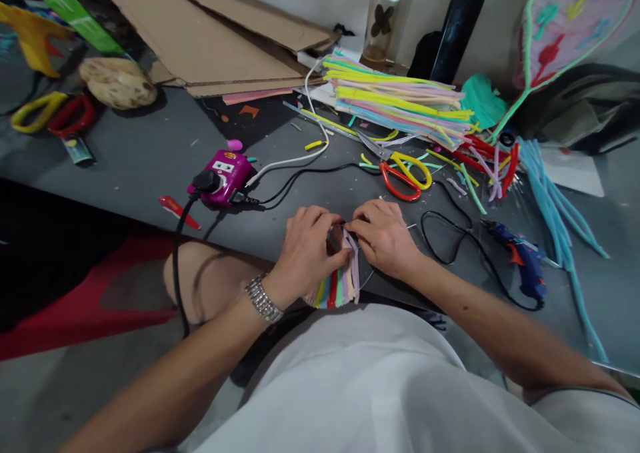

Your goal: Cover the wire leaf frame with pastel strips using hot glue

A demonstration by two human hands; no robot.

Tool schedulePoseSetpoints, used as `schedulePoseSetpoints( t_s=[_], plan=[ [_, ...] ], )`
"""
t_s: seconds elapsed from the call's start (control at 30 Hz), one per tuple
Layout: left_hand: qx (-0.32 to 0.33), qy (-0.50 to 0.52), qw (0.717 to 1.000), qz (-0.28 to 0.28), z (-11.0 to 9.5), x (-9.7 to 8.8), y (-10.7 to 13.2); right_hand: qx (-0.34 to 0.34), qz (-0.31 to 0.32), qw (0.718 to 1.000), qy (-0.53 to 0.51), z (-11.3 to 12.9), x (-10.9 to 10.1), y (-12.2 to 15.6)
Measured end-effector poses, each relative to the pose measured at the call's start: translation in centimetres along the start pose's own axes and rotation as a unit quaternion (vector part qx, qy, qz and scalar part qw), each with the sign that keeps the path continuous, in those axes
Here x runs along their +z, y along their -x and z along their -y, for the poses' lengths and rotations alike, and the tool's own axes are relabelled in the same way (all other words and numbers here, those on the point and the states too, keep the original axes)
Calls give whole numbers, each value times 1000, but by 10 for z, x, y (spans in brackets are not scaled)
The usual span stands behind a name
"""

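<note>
My left hand [306,250] and my right hand [384,234] meet at the near edge of the grey table [150,153]. Both are closed round a small bundle of pastel pipe cleaners [339,285], whose pink, yellow, red, green and purple ends fan out below my left palm. A metal watch [263,298] sits on my left wrist. Just beyond my right hand lie scissors with red and yellow handles [405,172].
A pile of long coloured pipe cleaners [400,100] lies at the back, with cardboard sheets [220,36] to its left. A magenta power strip [223,176] with black cables sits left of my hands. A blue glue gun [520,260] and light-blue pipe cleaners [555,206] lie at the right.
</note>
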State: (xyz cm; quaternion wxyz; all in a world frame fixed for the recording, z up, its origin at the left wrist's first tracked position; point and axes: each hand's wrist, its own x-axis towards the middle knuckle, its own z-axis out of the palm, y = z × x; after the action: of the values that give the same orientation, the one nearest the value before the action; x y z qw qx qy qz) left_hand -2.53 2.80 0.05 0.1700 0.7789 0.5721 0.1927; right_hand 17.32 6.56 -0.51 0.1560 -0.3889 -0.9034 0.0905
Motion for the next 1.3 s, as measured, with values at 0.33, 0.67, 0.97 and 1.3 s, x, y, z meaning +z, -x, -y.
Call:
schedulePoseSetpoints(
  t_s=[0.33, 0.67, 0.97, 1.3],
  plan=[
    [7, 13, 1000, -3, 0, -1, -1, -1, 1, 1000, -15, 0, 3, 0],
    [33, -7, 999, 5, 5, -1, -1, 169, -144, 973, 68, -25, -88, 89],
    [65, -26, 998, -1, 16, 4, -11, 622, -169, 764, -4, -49, -109, 210],
    [74, -49, 996, -23, 11, 3, -6, 573, -265, 706, -322, -65, -116, 180]
  ],
)
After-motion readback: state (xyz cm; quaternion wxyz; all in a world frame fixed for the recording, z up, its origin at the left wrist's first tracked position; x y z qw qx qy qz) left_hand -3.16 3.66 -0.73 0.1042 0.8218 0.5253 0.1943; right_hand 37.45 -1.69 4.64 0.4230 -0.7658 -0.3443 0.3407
